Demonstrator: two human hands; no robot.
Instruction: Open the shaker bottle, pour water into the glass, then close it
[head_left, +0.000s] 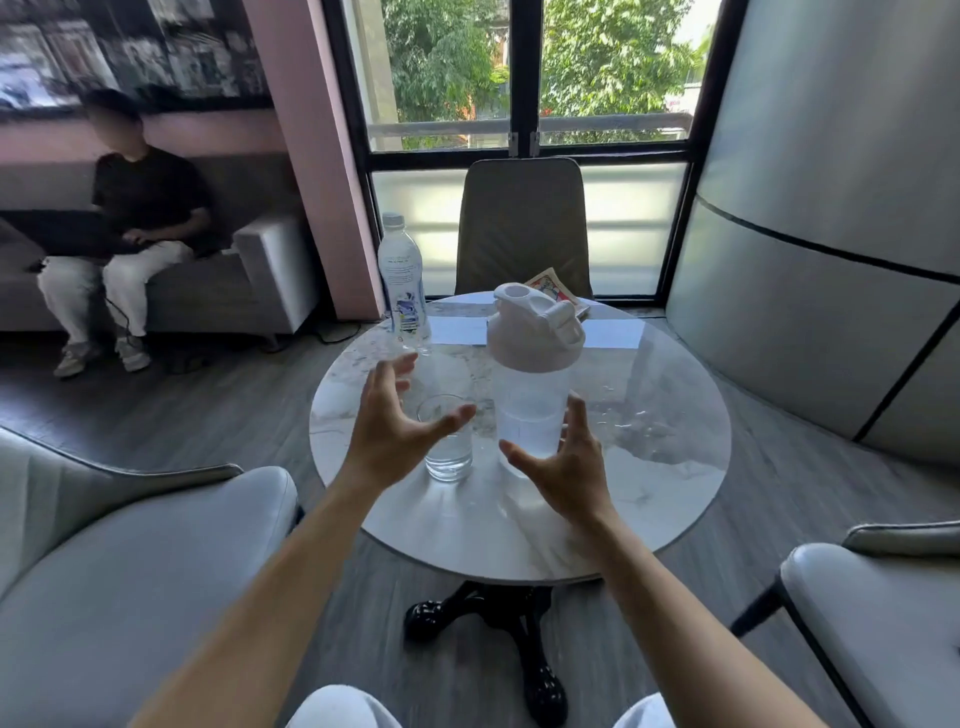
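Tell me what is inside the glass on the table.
The glass holds clear water in its lower part; the upper part looks empty. The left hand crosses in front of its near left side, so that part of the wall is hidden.

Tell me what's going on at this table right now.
A person seated at a round marble table has both hands open and is gripping nothing. The left hand hovers in front of a glass with some water in it; the right hand is spread near the base of a shaker bottle. The shaker stands upright, partly filled, its white lid on. A plastic water bottle stands further back.
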